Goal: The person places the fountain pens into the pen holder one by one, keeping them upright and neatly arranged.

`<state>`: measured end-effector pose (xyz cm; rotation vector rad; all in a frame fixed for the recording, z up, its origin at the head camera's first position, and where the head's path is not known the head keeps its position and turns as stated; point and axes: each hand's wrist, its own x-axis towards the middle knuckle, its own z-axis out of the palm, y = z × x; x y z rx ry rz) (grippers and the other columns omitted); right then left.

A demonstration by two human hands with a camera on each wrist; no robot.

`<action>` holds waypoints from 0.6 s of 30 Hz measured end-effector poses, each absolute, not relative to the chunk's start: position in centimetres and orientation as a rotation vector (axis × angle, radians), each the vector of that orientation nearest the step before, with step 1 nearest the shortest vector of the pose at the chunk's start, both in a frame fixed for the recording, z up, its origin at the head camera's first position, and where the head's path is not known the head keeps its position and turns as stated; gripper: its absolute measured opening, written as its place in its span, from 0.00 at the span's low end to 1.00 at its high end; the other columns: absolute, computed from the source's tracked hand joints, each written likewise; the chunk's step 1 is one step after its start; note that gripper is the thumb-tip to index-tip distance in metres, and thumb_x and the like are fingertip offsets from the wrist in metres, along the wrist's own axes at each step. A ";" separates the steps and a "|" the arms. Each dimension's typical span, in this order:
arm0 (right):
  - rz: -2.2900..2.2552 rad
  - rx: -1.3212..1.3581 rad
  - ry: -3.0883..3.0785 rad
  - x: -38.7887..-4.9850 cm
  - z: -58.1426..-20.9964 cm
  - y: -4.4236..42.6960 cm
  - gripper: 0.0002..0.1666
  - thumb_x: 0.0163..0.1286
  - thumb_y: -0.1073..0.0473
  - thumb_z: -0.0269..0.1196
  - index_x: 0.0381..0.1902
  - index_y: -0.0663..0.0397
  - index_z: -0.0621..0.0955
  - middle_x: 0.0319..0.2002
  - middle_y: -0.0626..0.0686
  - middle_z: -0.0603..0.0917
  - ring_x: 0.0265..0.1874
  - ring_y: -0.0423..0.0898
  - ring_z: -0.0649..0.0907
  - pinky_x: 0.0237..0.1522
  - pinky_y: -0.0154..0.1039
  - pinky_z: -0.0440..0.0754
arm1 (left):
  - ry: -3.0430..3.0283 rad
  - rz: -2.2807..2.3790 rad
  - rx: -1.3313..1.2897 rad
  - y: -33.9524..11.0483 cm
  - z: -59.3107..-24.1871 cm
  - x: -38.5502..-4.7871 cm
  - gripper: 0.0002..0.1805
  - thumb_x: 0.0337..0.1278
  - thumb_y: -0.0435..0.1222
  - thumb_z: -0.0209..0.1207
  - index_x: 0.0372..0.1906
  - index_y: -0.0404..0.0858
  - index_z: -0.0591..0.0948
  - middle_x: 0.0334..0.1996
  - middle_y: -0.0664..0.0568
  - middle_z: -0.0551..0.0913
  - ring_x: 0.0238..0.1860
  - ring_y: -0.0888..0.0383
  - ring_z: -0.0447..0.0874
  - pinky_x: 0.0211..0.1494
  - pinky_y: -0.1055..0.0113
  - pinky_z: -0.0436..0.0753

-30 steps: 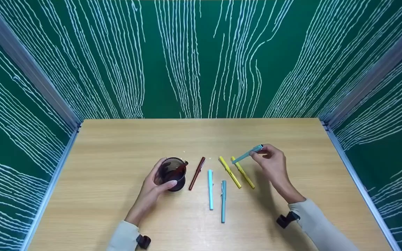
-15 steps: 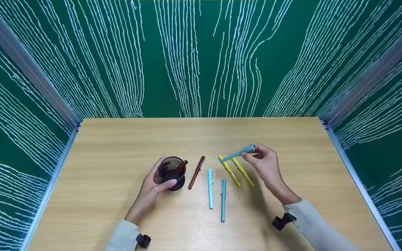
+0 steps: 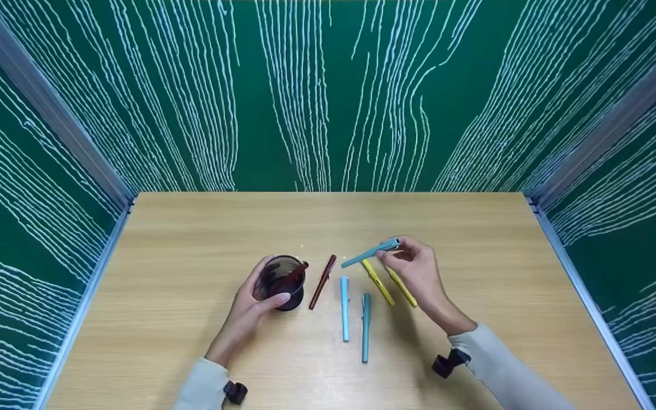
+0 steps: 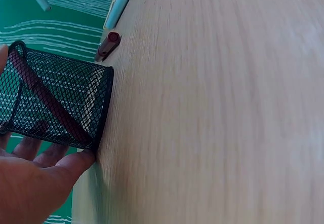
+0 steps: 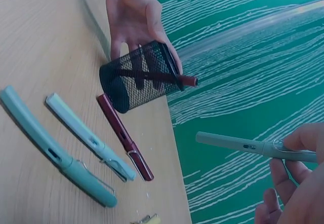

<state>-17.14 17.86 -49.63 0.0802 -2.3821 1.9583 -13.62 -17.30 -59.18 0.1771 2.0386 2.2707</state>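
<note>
My left hand (image 3: 254,302) grips a black mesh pen cup (image 4: 55,95) that stands on the table, fingers and thumb around its side. Inside the cup leans a dark red pen (image 5: 190,80), its end poking over the rim. Above the table my right hand (image 3: 416,270) pinches a teal pen (image 3: 370,253) near its clip end, the other end pointing left toward the cup. Beneath that hand lie two yellow pens (image 3: 378,282), partly covered by it. Between the hands, another dark red pen (image 3: 322,282), a light blue pen (image 3: 344,308) and a second teal pen (image 3: 365,327) lie apart.
The wooden table (image 3: 191,228) is bounded at the back and sides by green walls (image 3: 339,102) with wavy white lines. Metal posts (image 3: 72,114) mark the corners. Each sleeve carries a small black device (image 3: 235,392) at the wrist.
My right hand has moved left with the teal pen, from over the right yellow pen to beyond the left one. The left hand and cup have stayed put.
</note>
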 end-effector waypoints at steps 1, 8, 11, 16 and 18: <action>1.967 0.093 -2.375 -17.1 -49.6 17.7 0.08 0.74 0.66 0.73 0.49 0.62 0.89 0.47 0.59 0.87 0.42 0.56 0.87 0.46 0.36 0.87 | 2.033 2.274 0.182 -17.3 -59.2 -13.6 0.52 0.63 0.26 0.75 0.88 0.38 0.61 0.80 0.39 0.72 0.81 0.41 0.68 0.86 0.46 0.62; 1.997 0.171 -2.360 -16.9 -49.4 16.3 0.06 0.73 0.68 0.73 0.47 0.60 0.89 0.46 0.58 0.87 0.45 0.61 0.86 0.50 0.38 0.88 | 2.024 2.283 0.225 -17.2 -59.2 -13.6 0.51 0.63 0.25 0.74 0.88 0.37 0.61 0.80 0.39 0.72 0.81 0.42 0.68 0.86 0.47 0.62; 1.982 0.172 -2.388 -16.8 -49.3 15.7 0.06 0.73 0.67 0.74 0.46 0.58 0.90 0.46 0.57 0.88 0.45 0.60 0.86 0.49 0.38 0.88 | 2.028 2.283 0.225 -17.1 -59.2 -13.6 0.51 0.64 0.25 0.74 0.87 0.39 0.62 0.79 0.39 0.73 0.81 0.41 0.69 0.85 0.48 0.64; 1.971 0.194 -2.427 -16.6 -49.1 14.5 0.06 0.73 0.65 0.74 0.46 0.56 0.90 0.47 0.54 0.88 0.46 0.57 0.84 0.49 0.40 0.85 | 2.076 2.259 0.217 -17.1 -59.2 -13.6 0.51 0.63 0.26 0.75 0.87 0.38 0.62 0.79 0.40 0.73 0.80 0.41 0.69 0.84 0.52 0.67; 1.986 0.220 -2.425 -16.6 -48.9 14.0 0.06 0.73 0.65 0.74 0.46 0.56 0.90 0.47 0.54 0.88 0.46 0.56 0.84 0.51 0.41 0.85 | 2.116 2.238 0.220 -17.2 -59.1 -13.6 0.53 0.62 0.27 0.76 0.87 0.37 0.60 0.79 0.40 0.72 0.80 0.42 0.69 0.84 0.50 0.66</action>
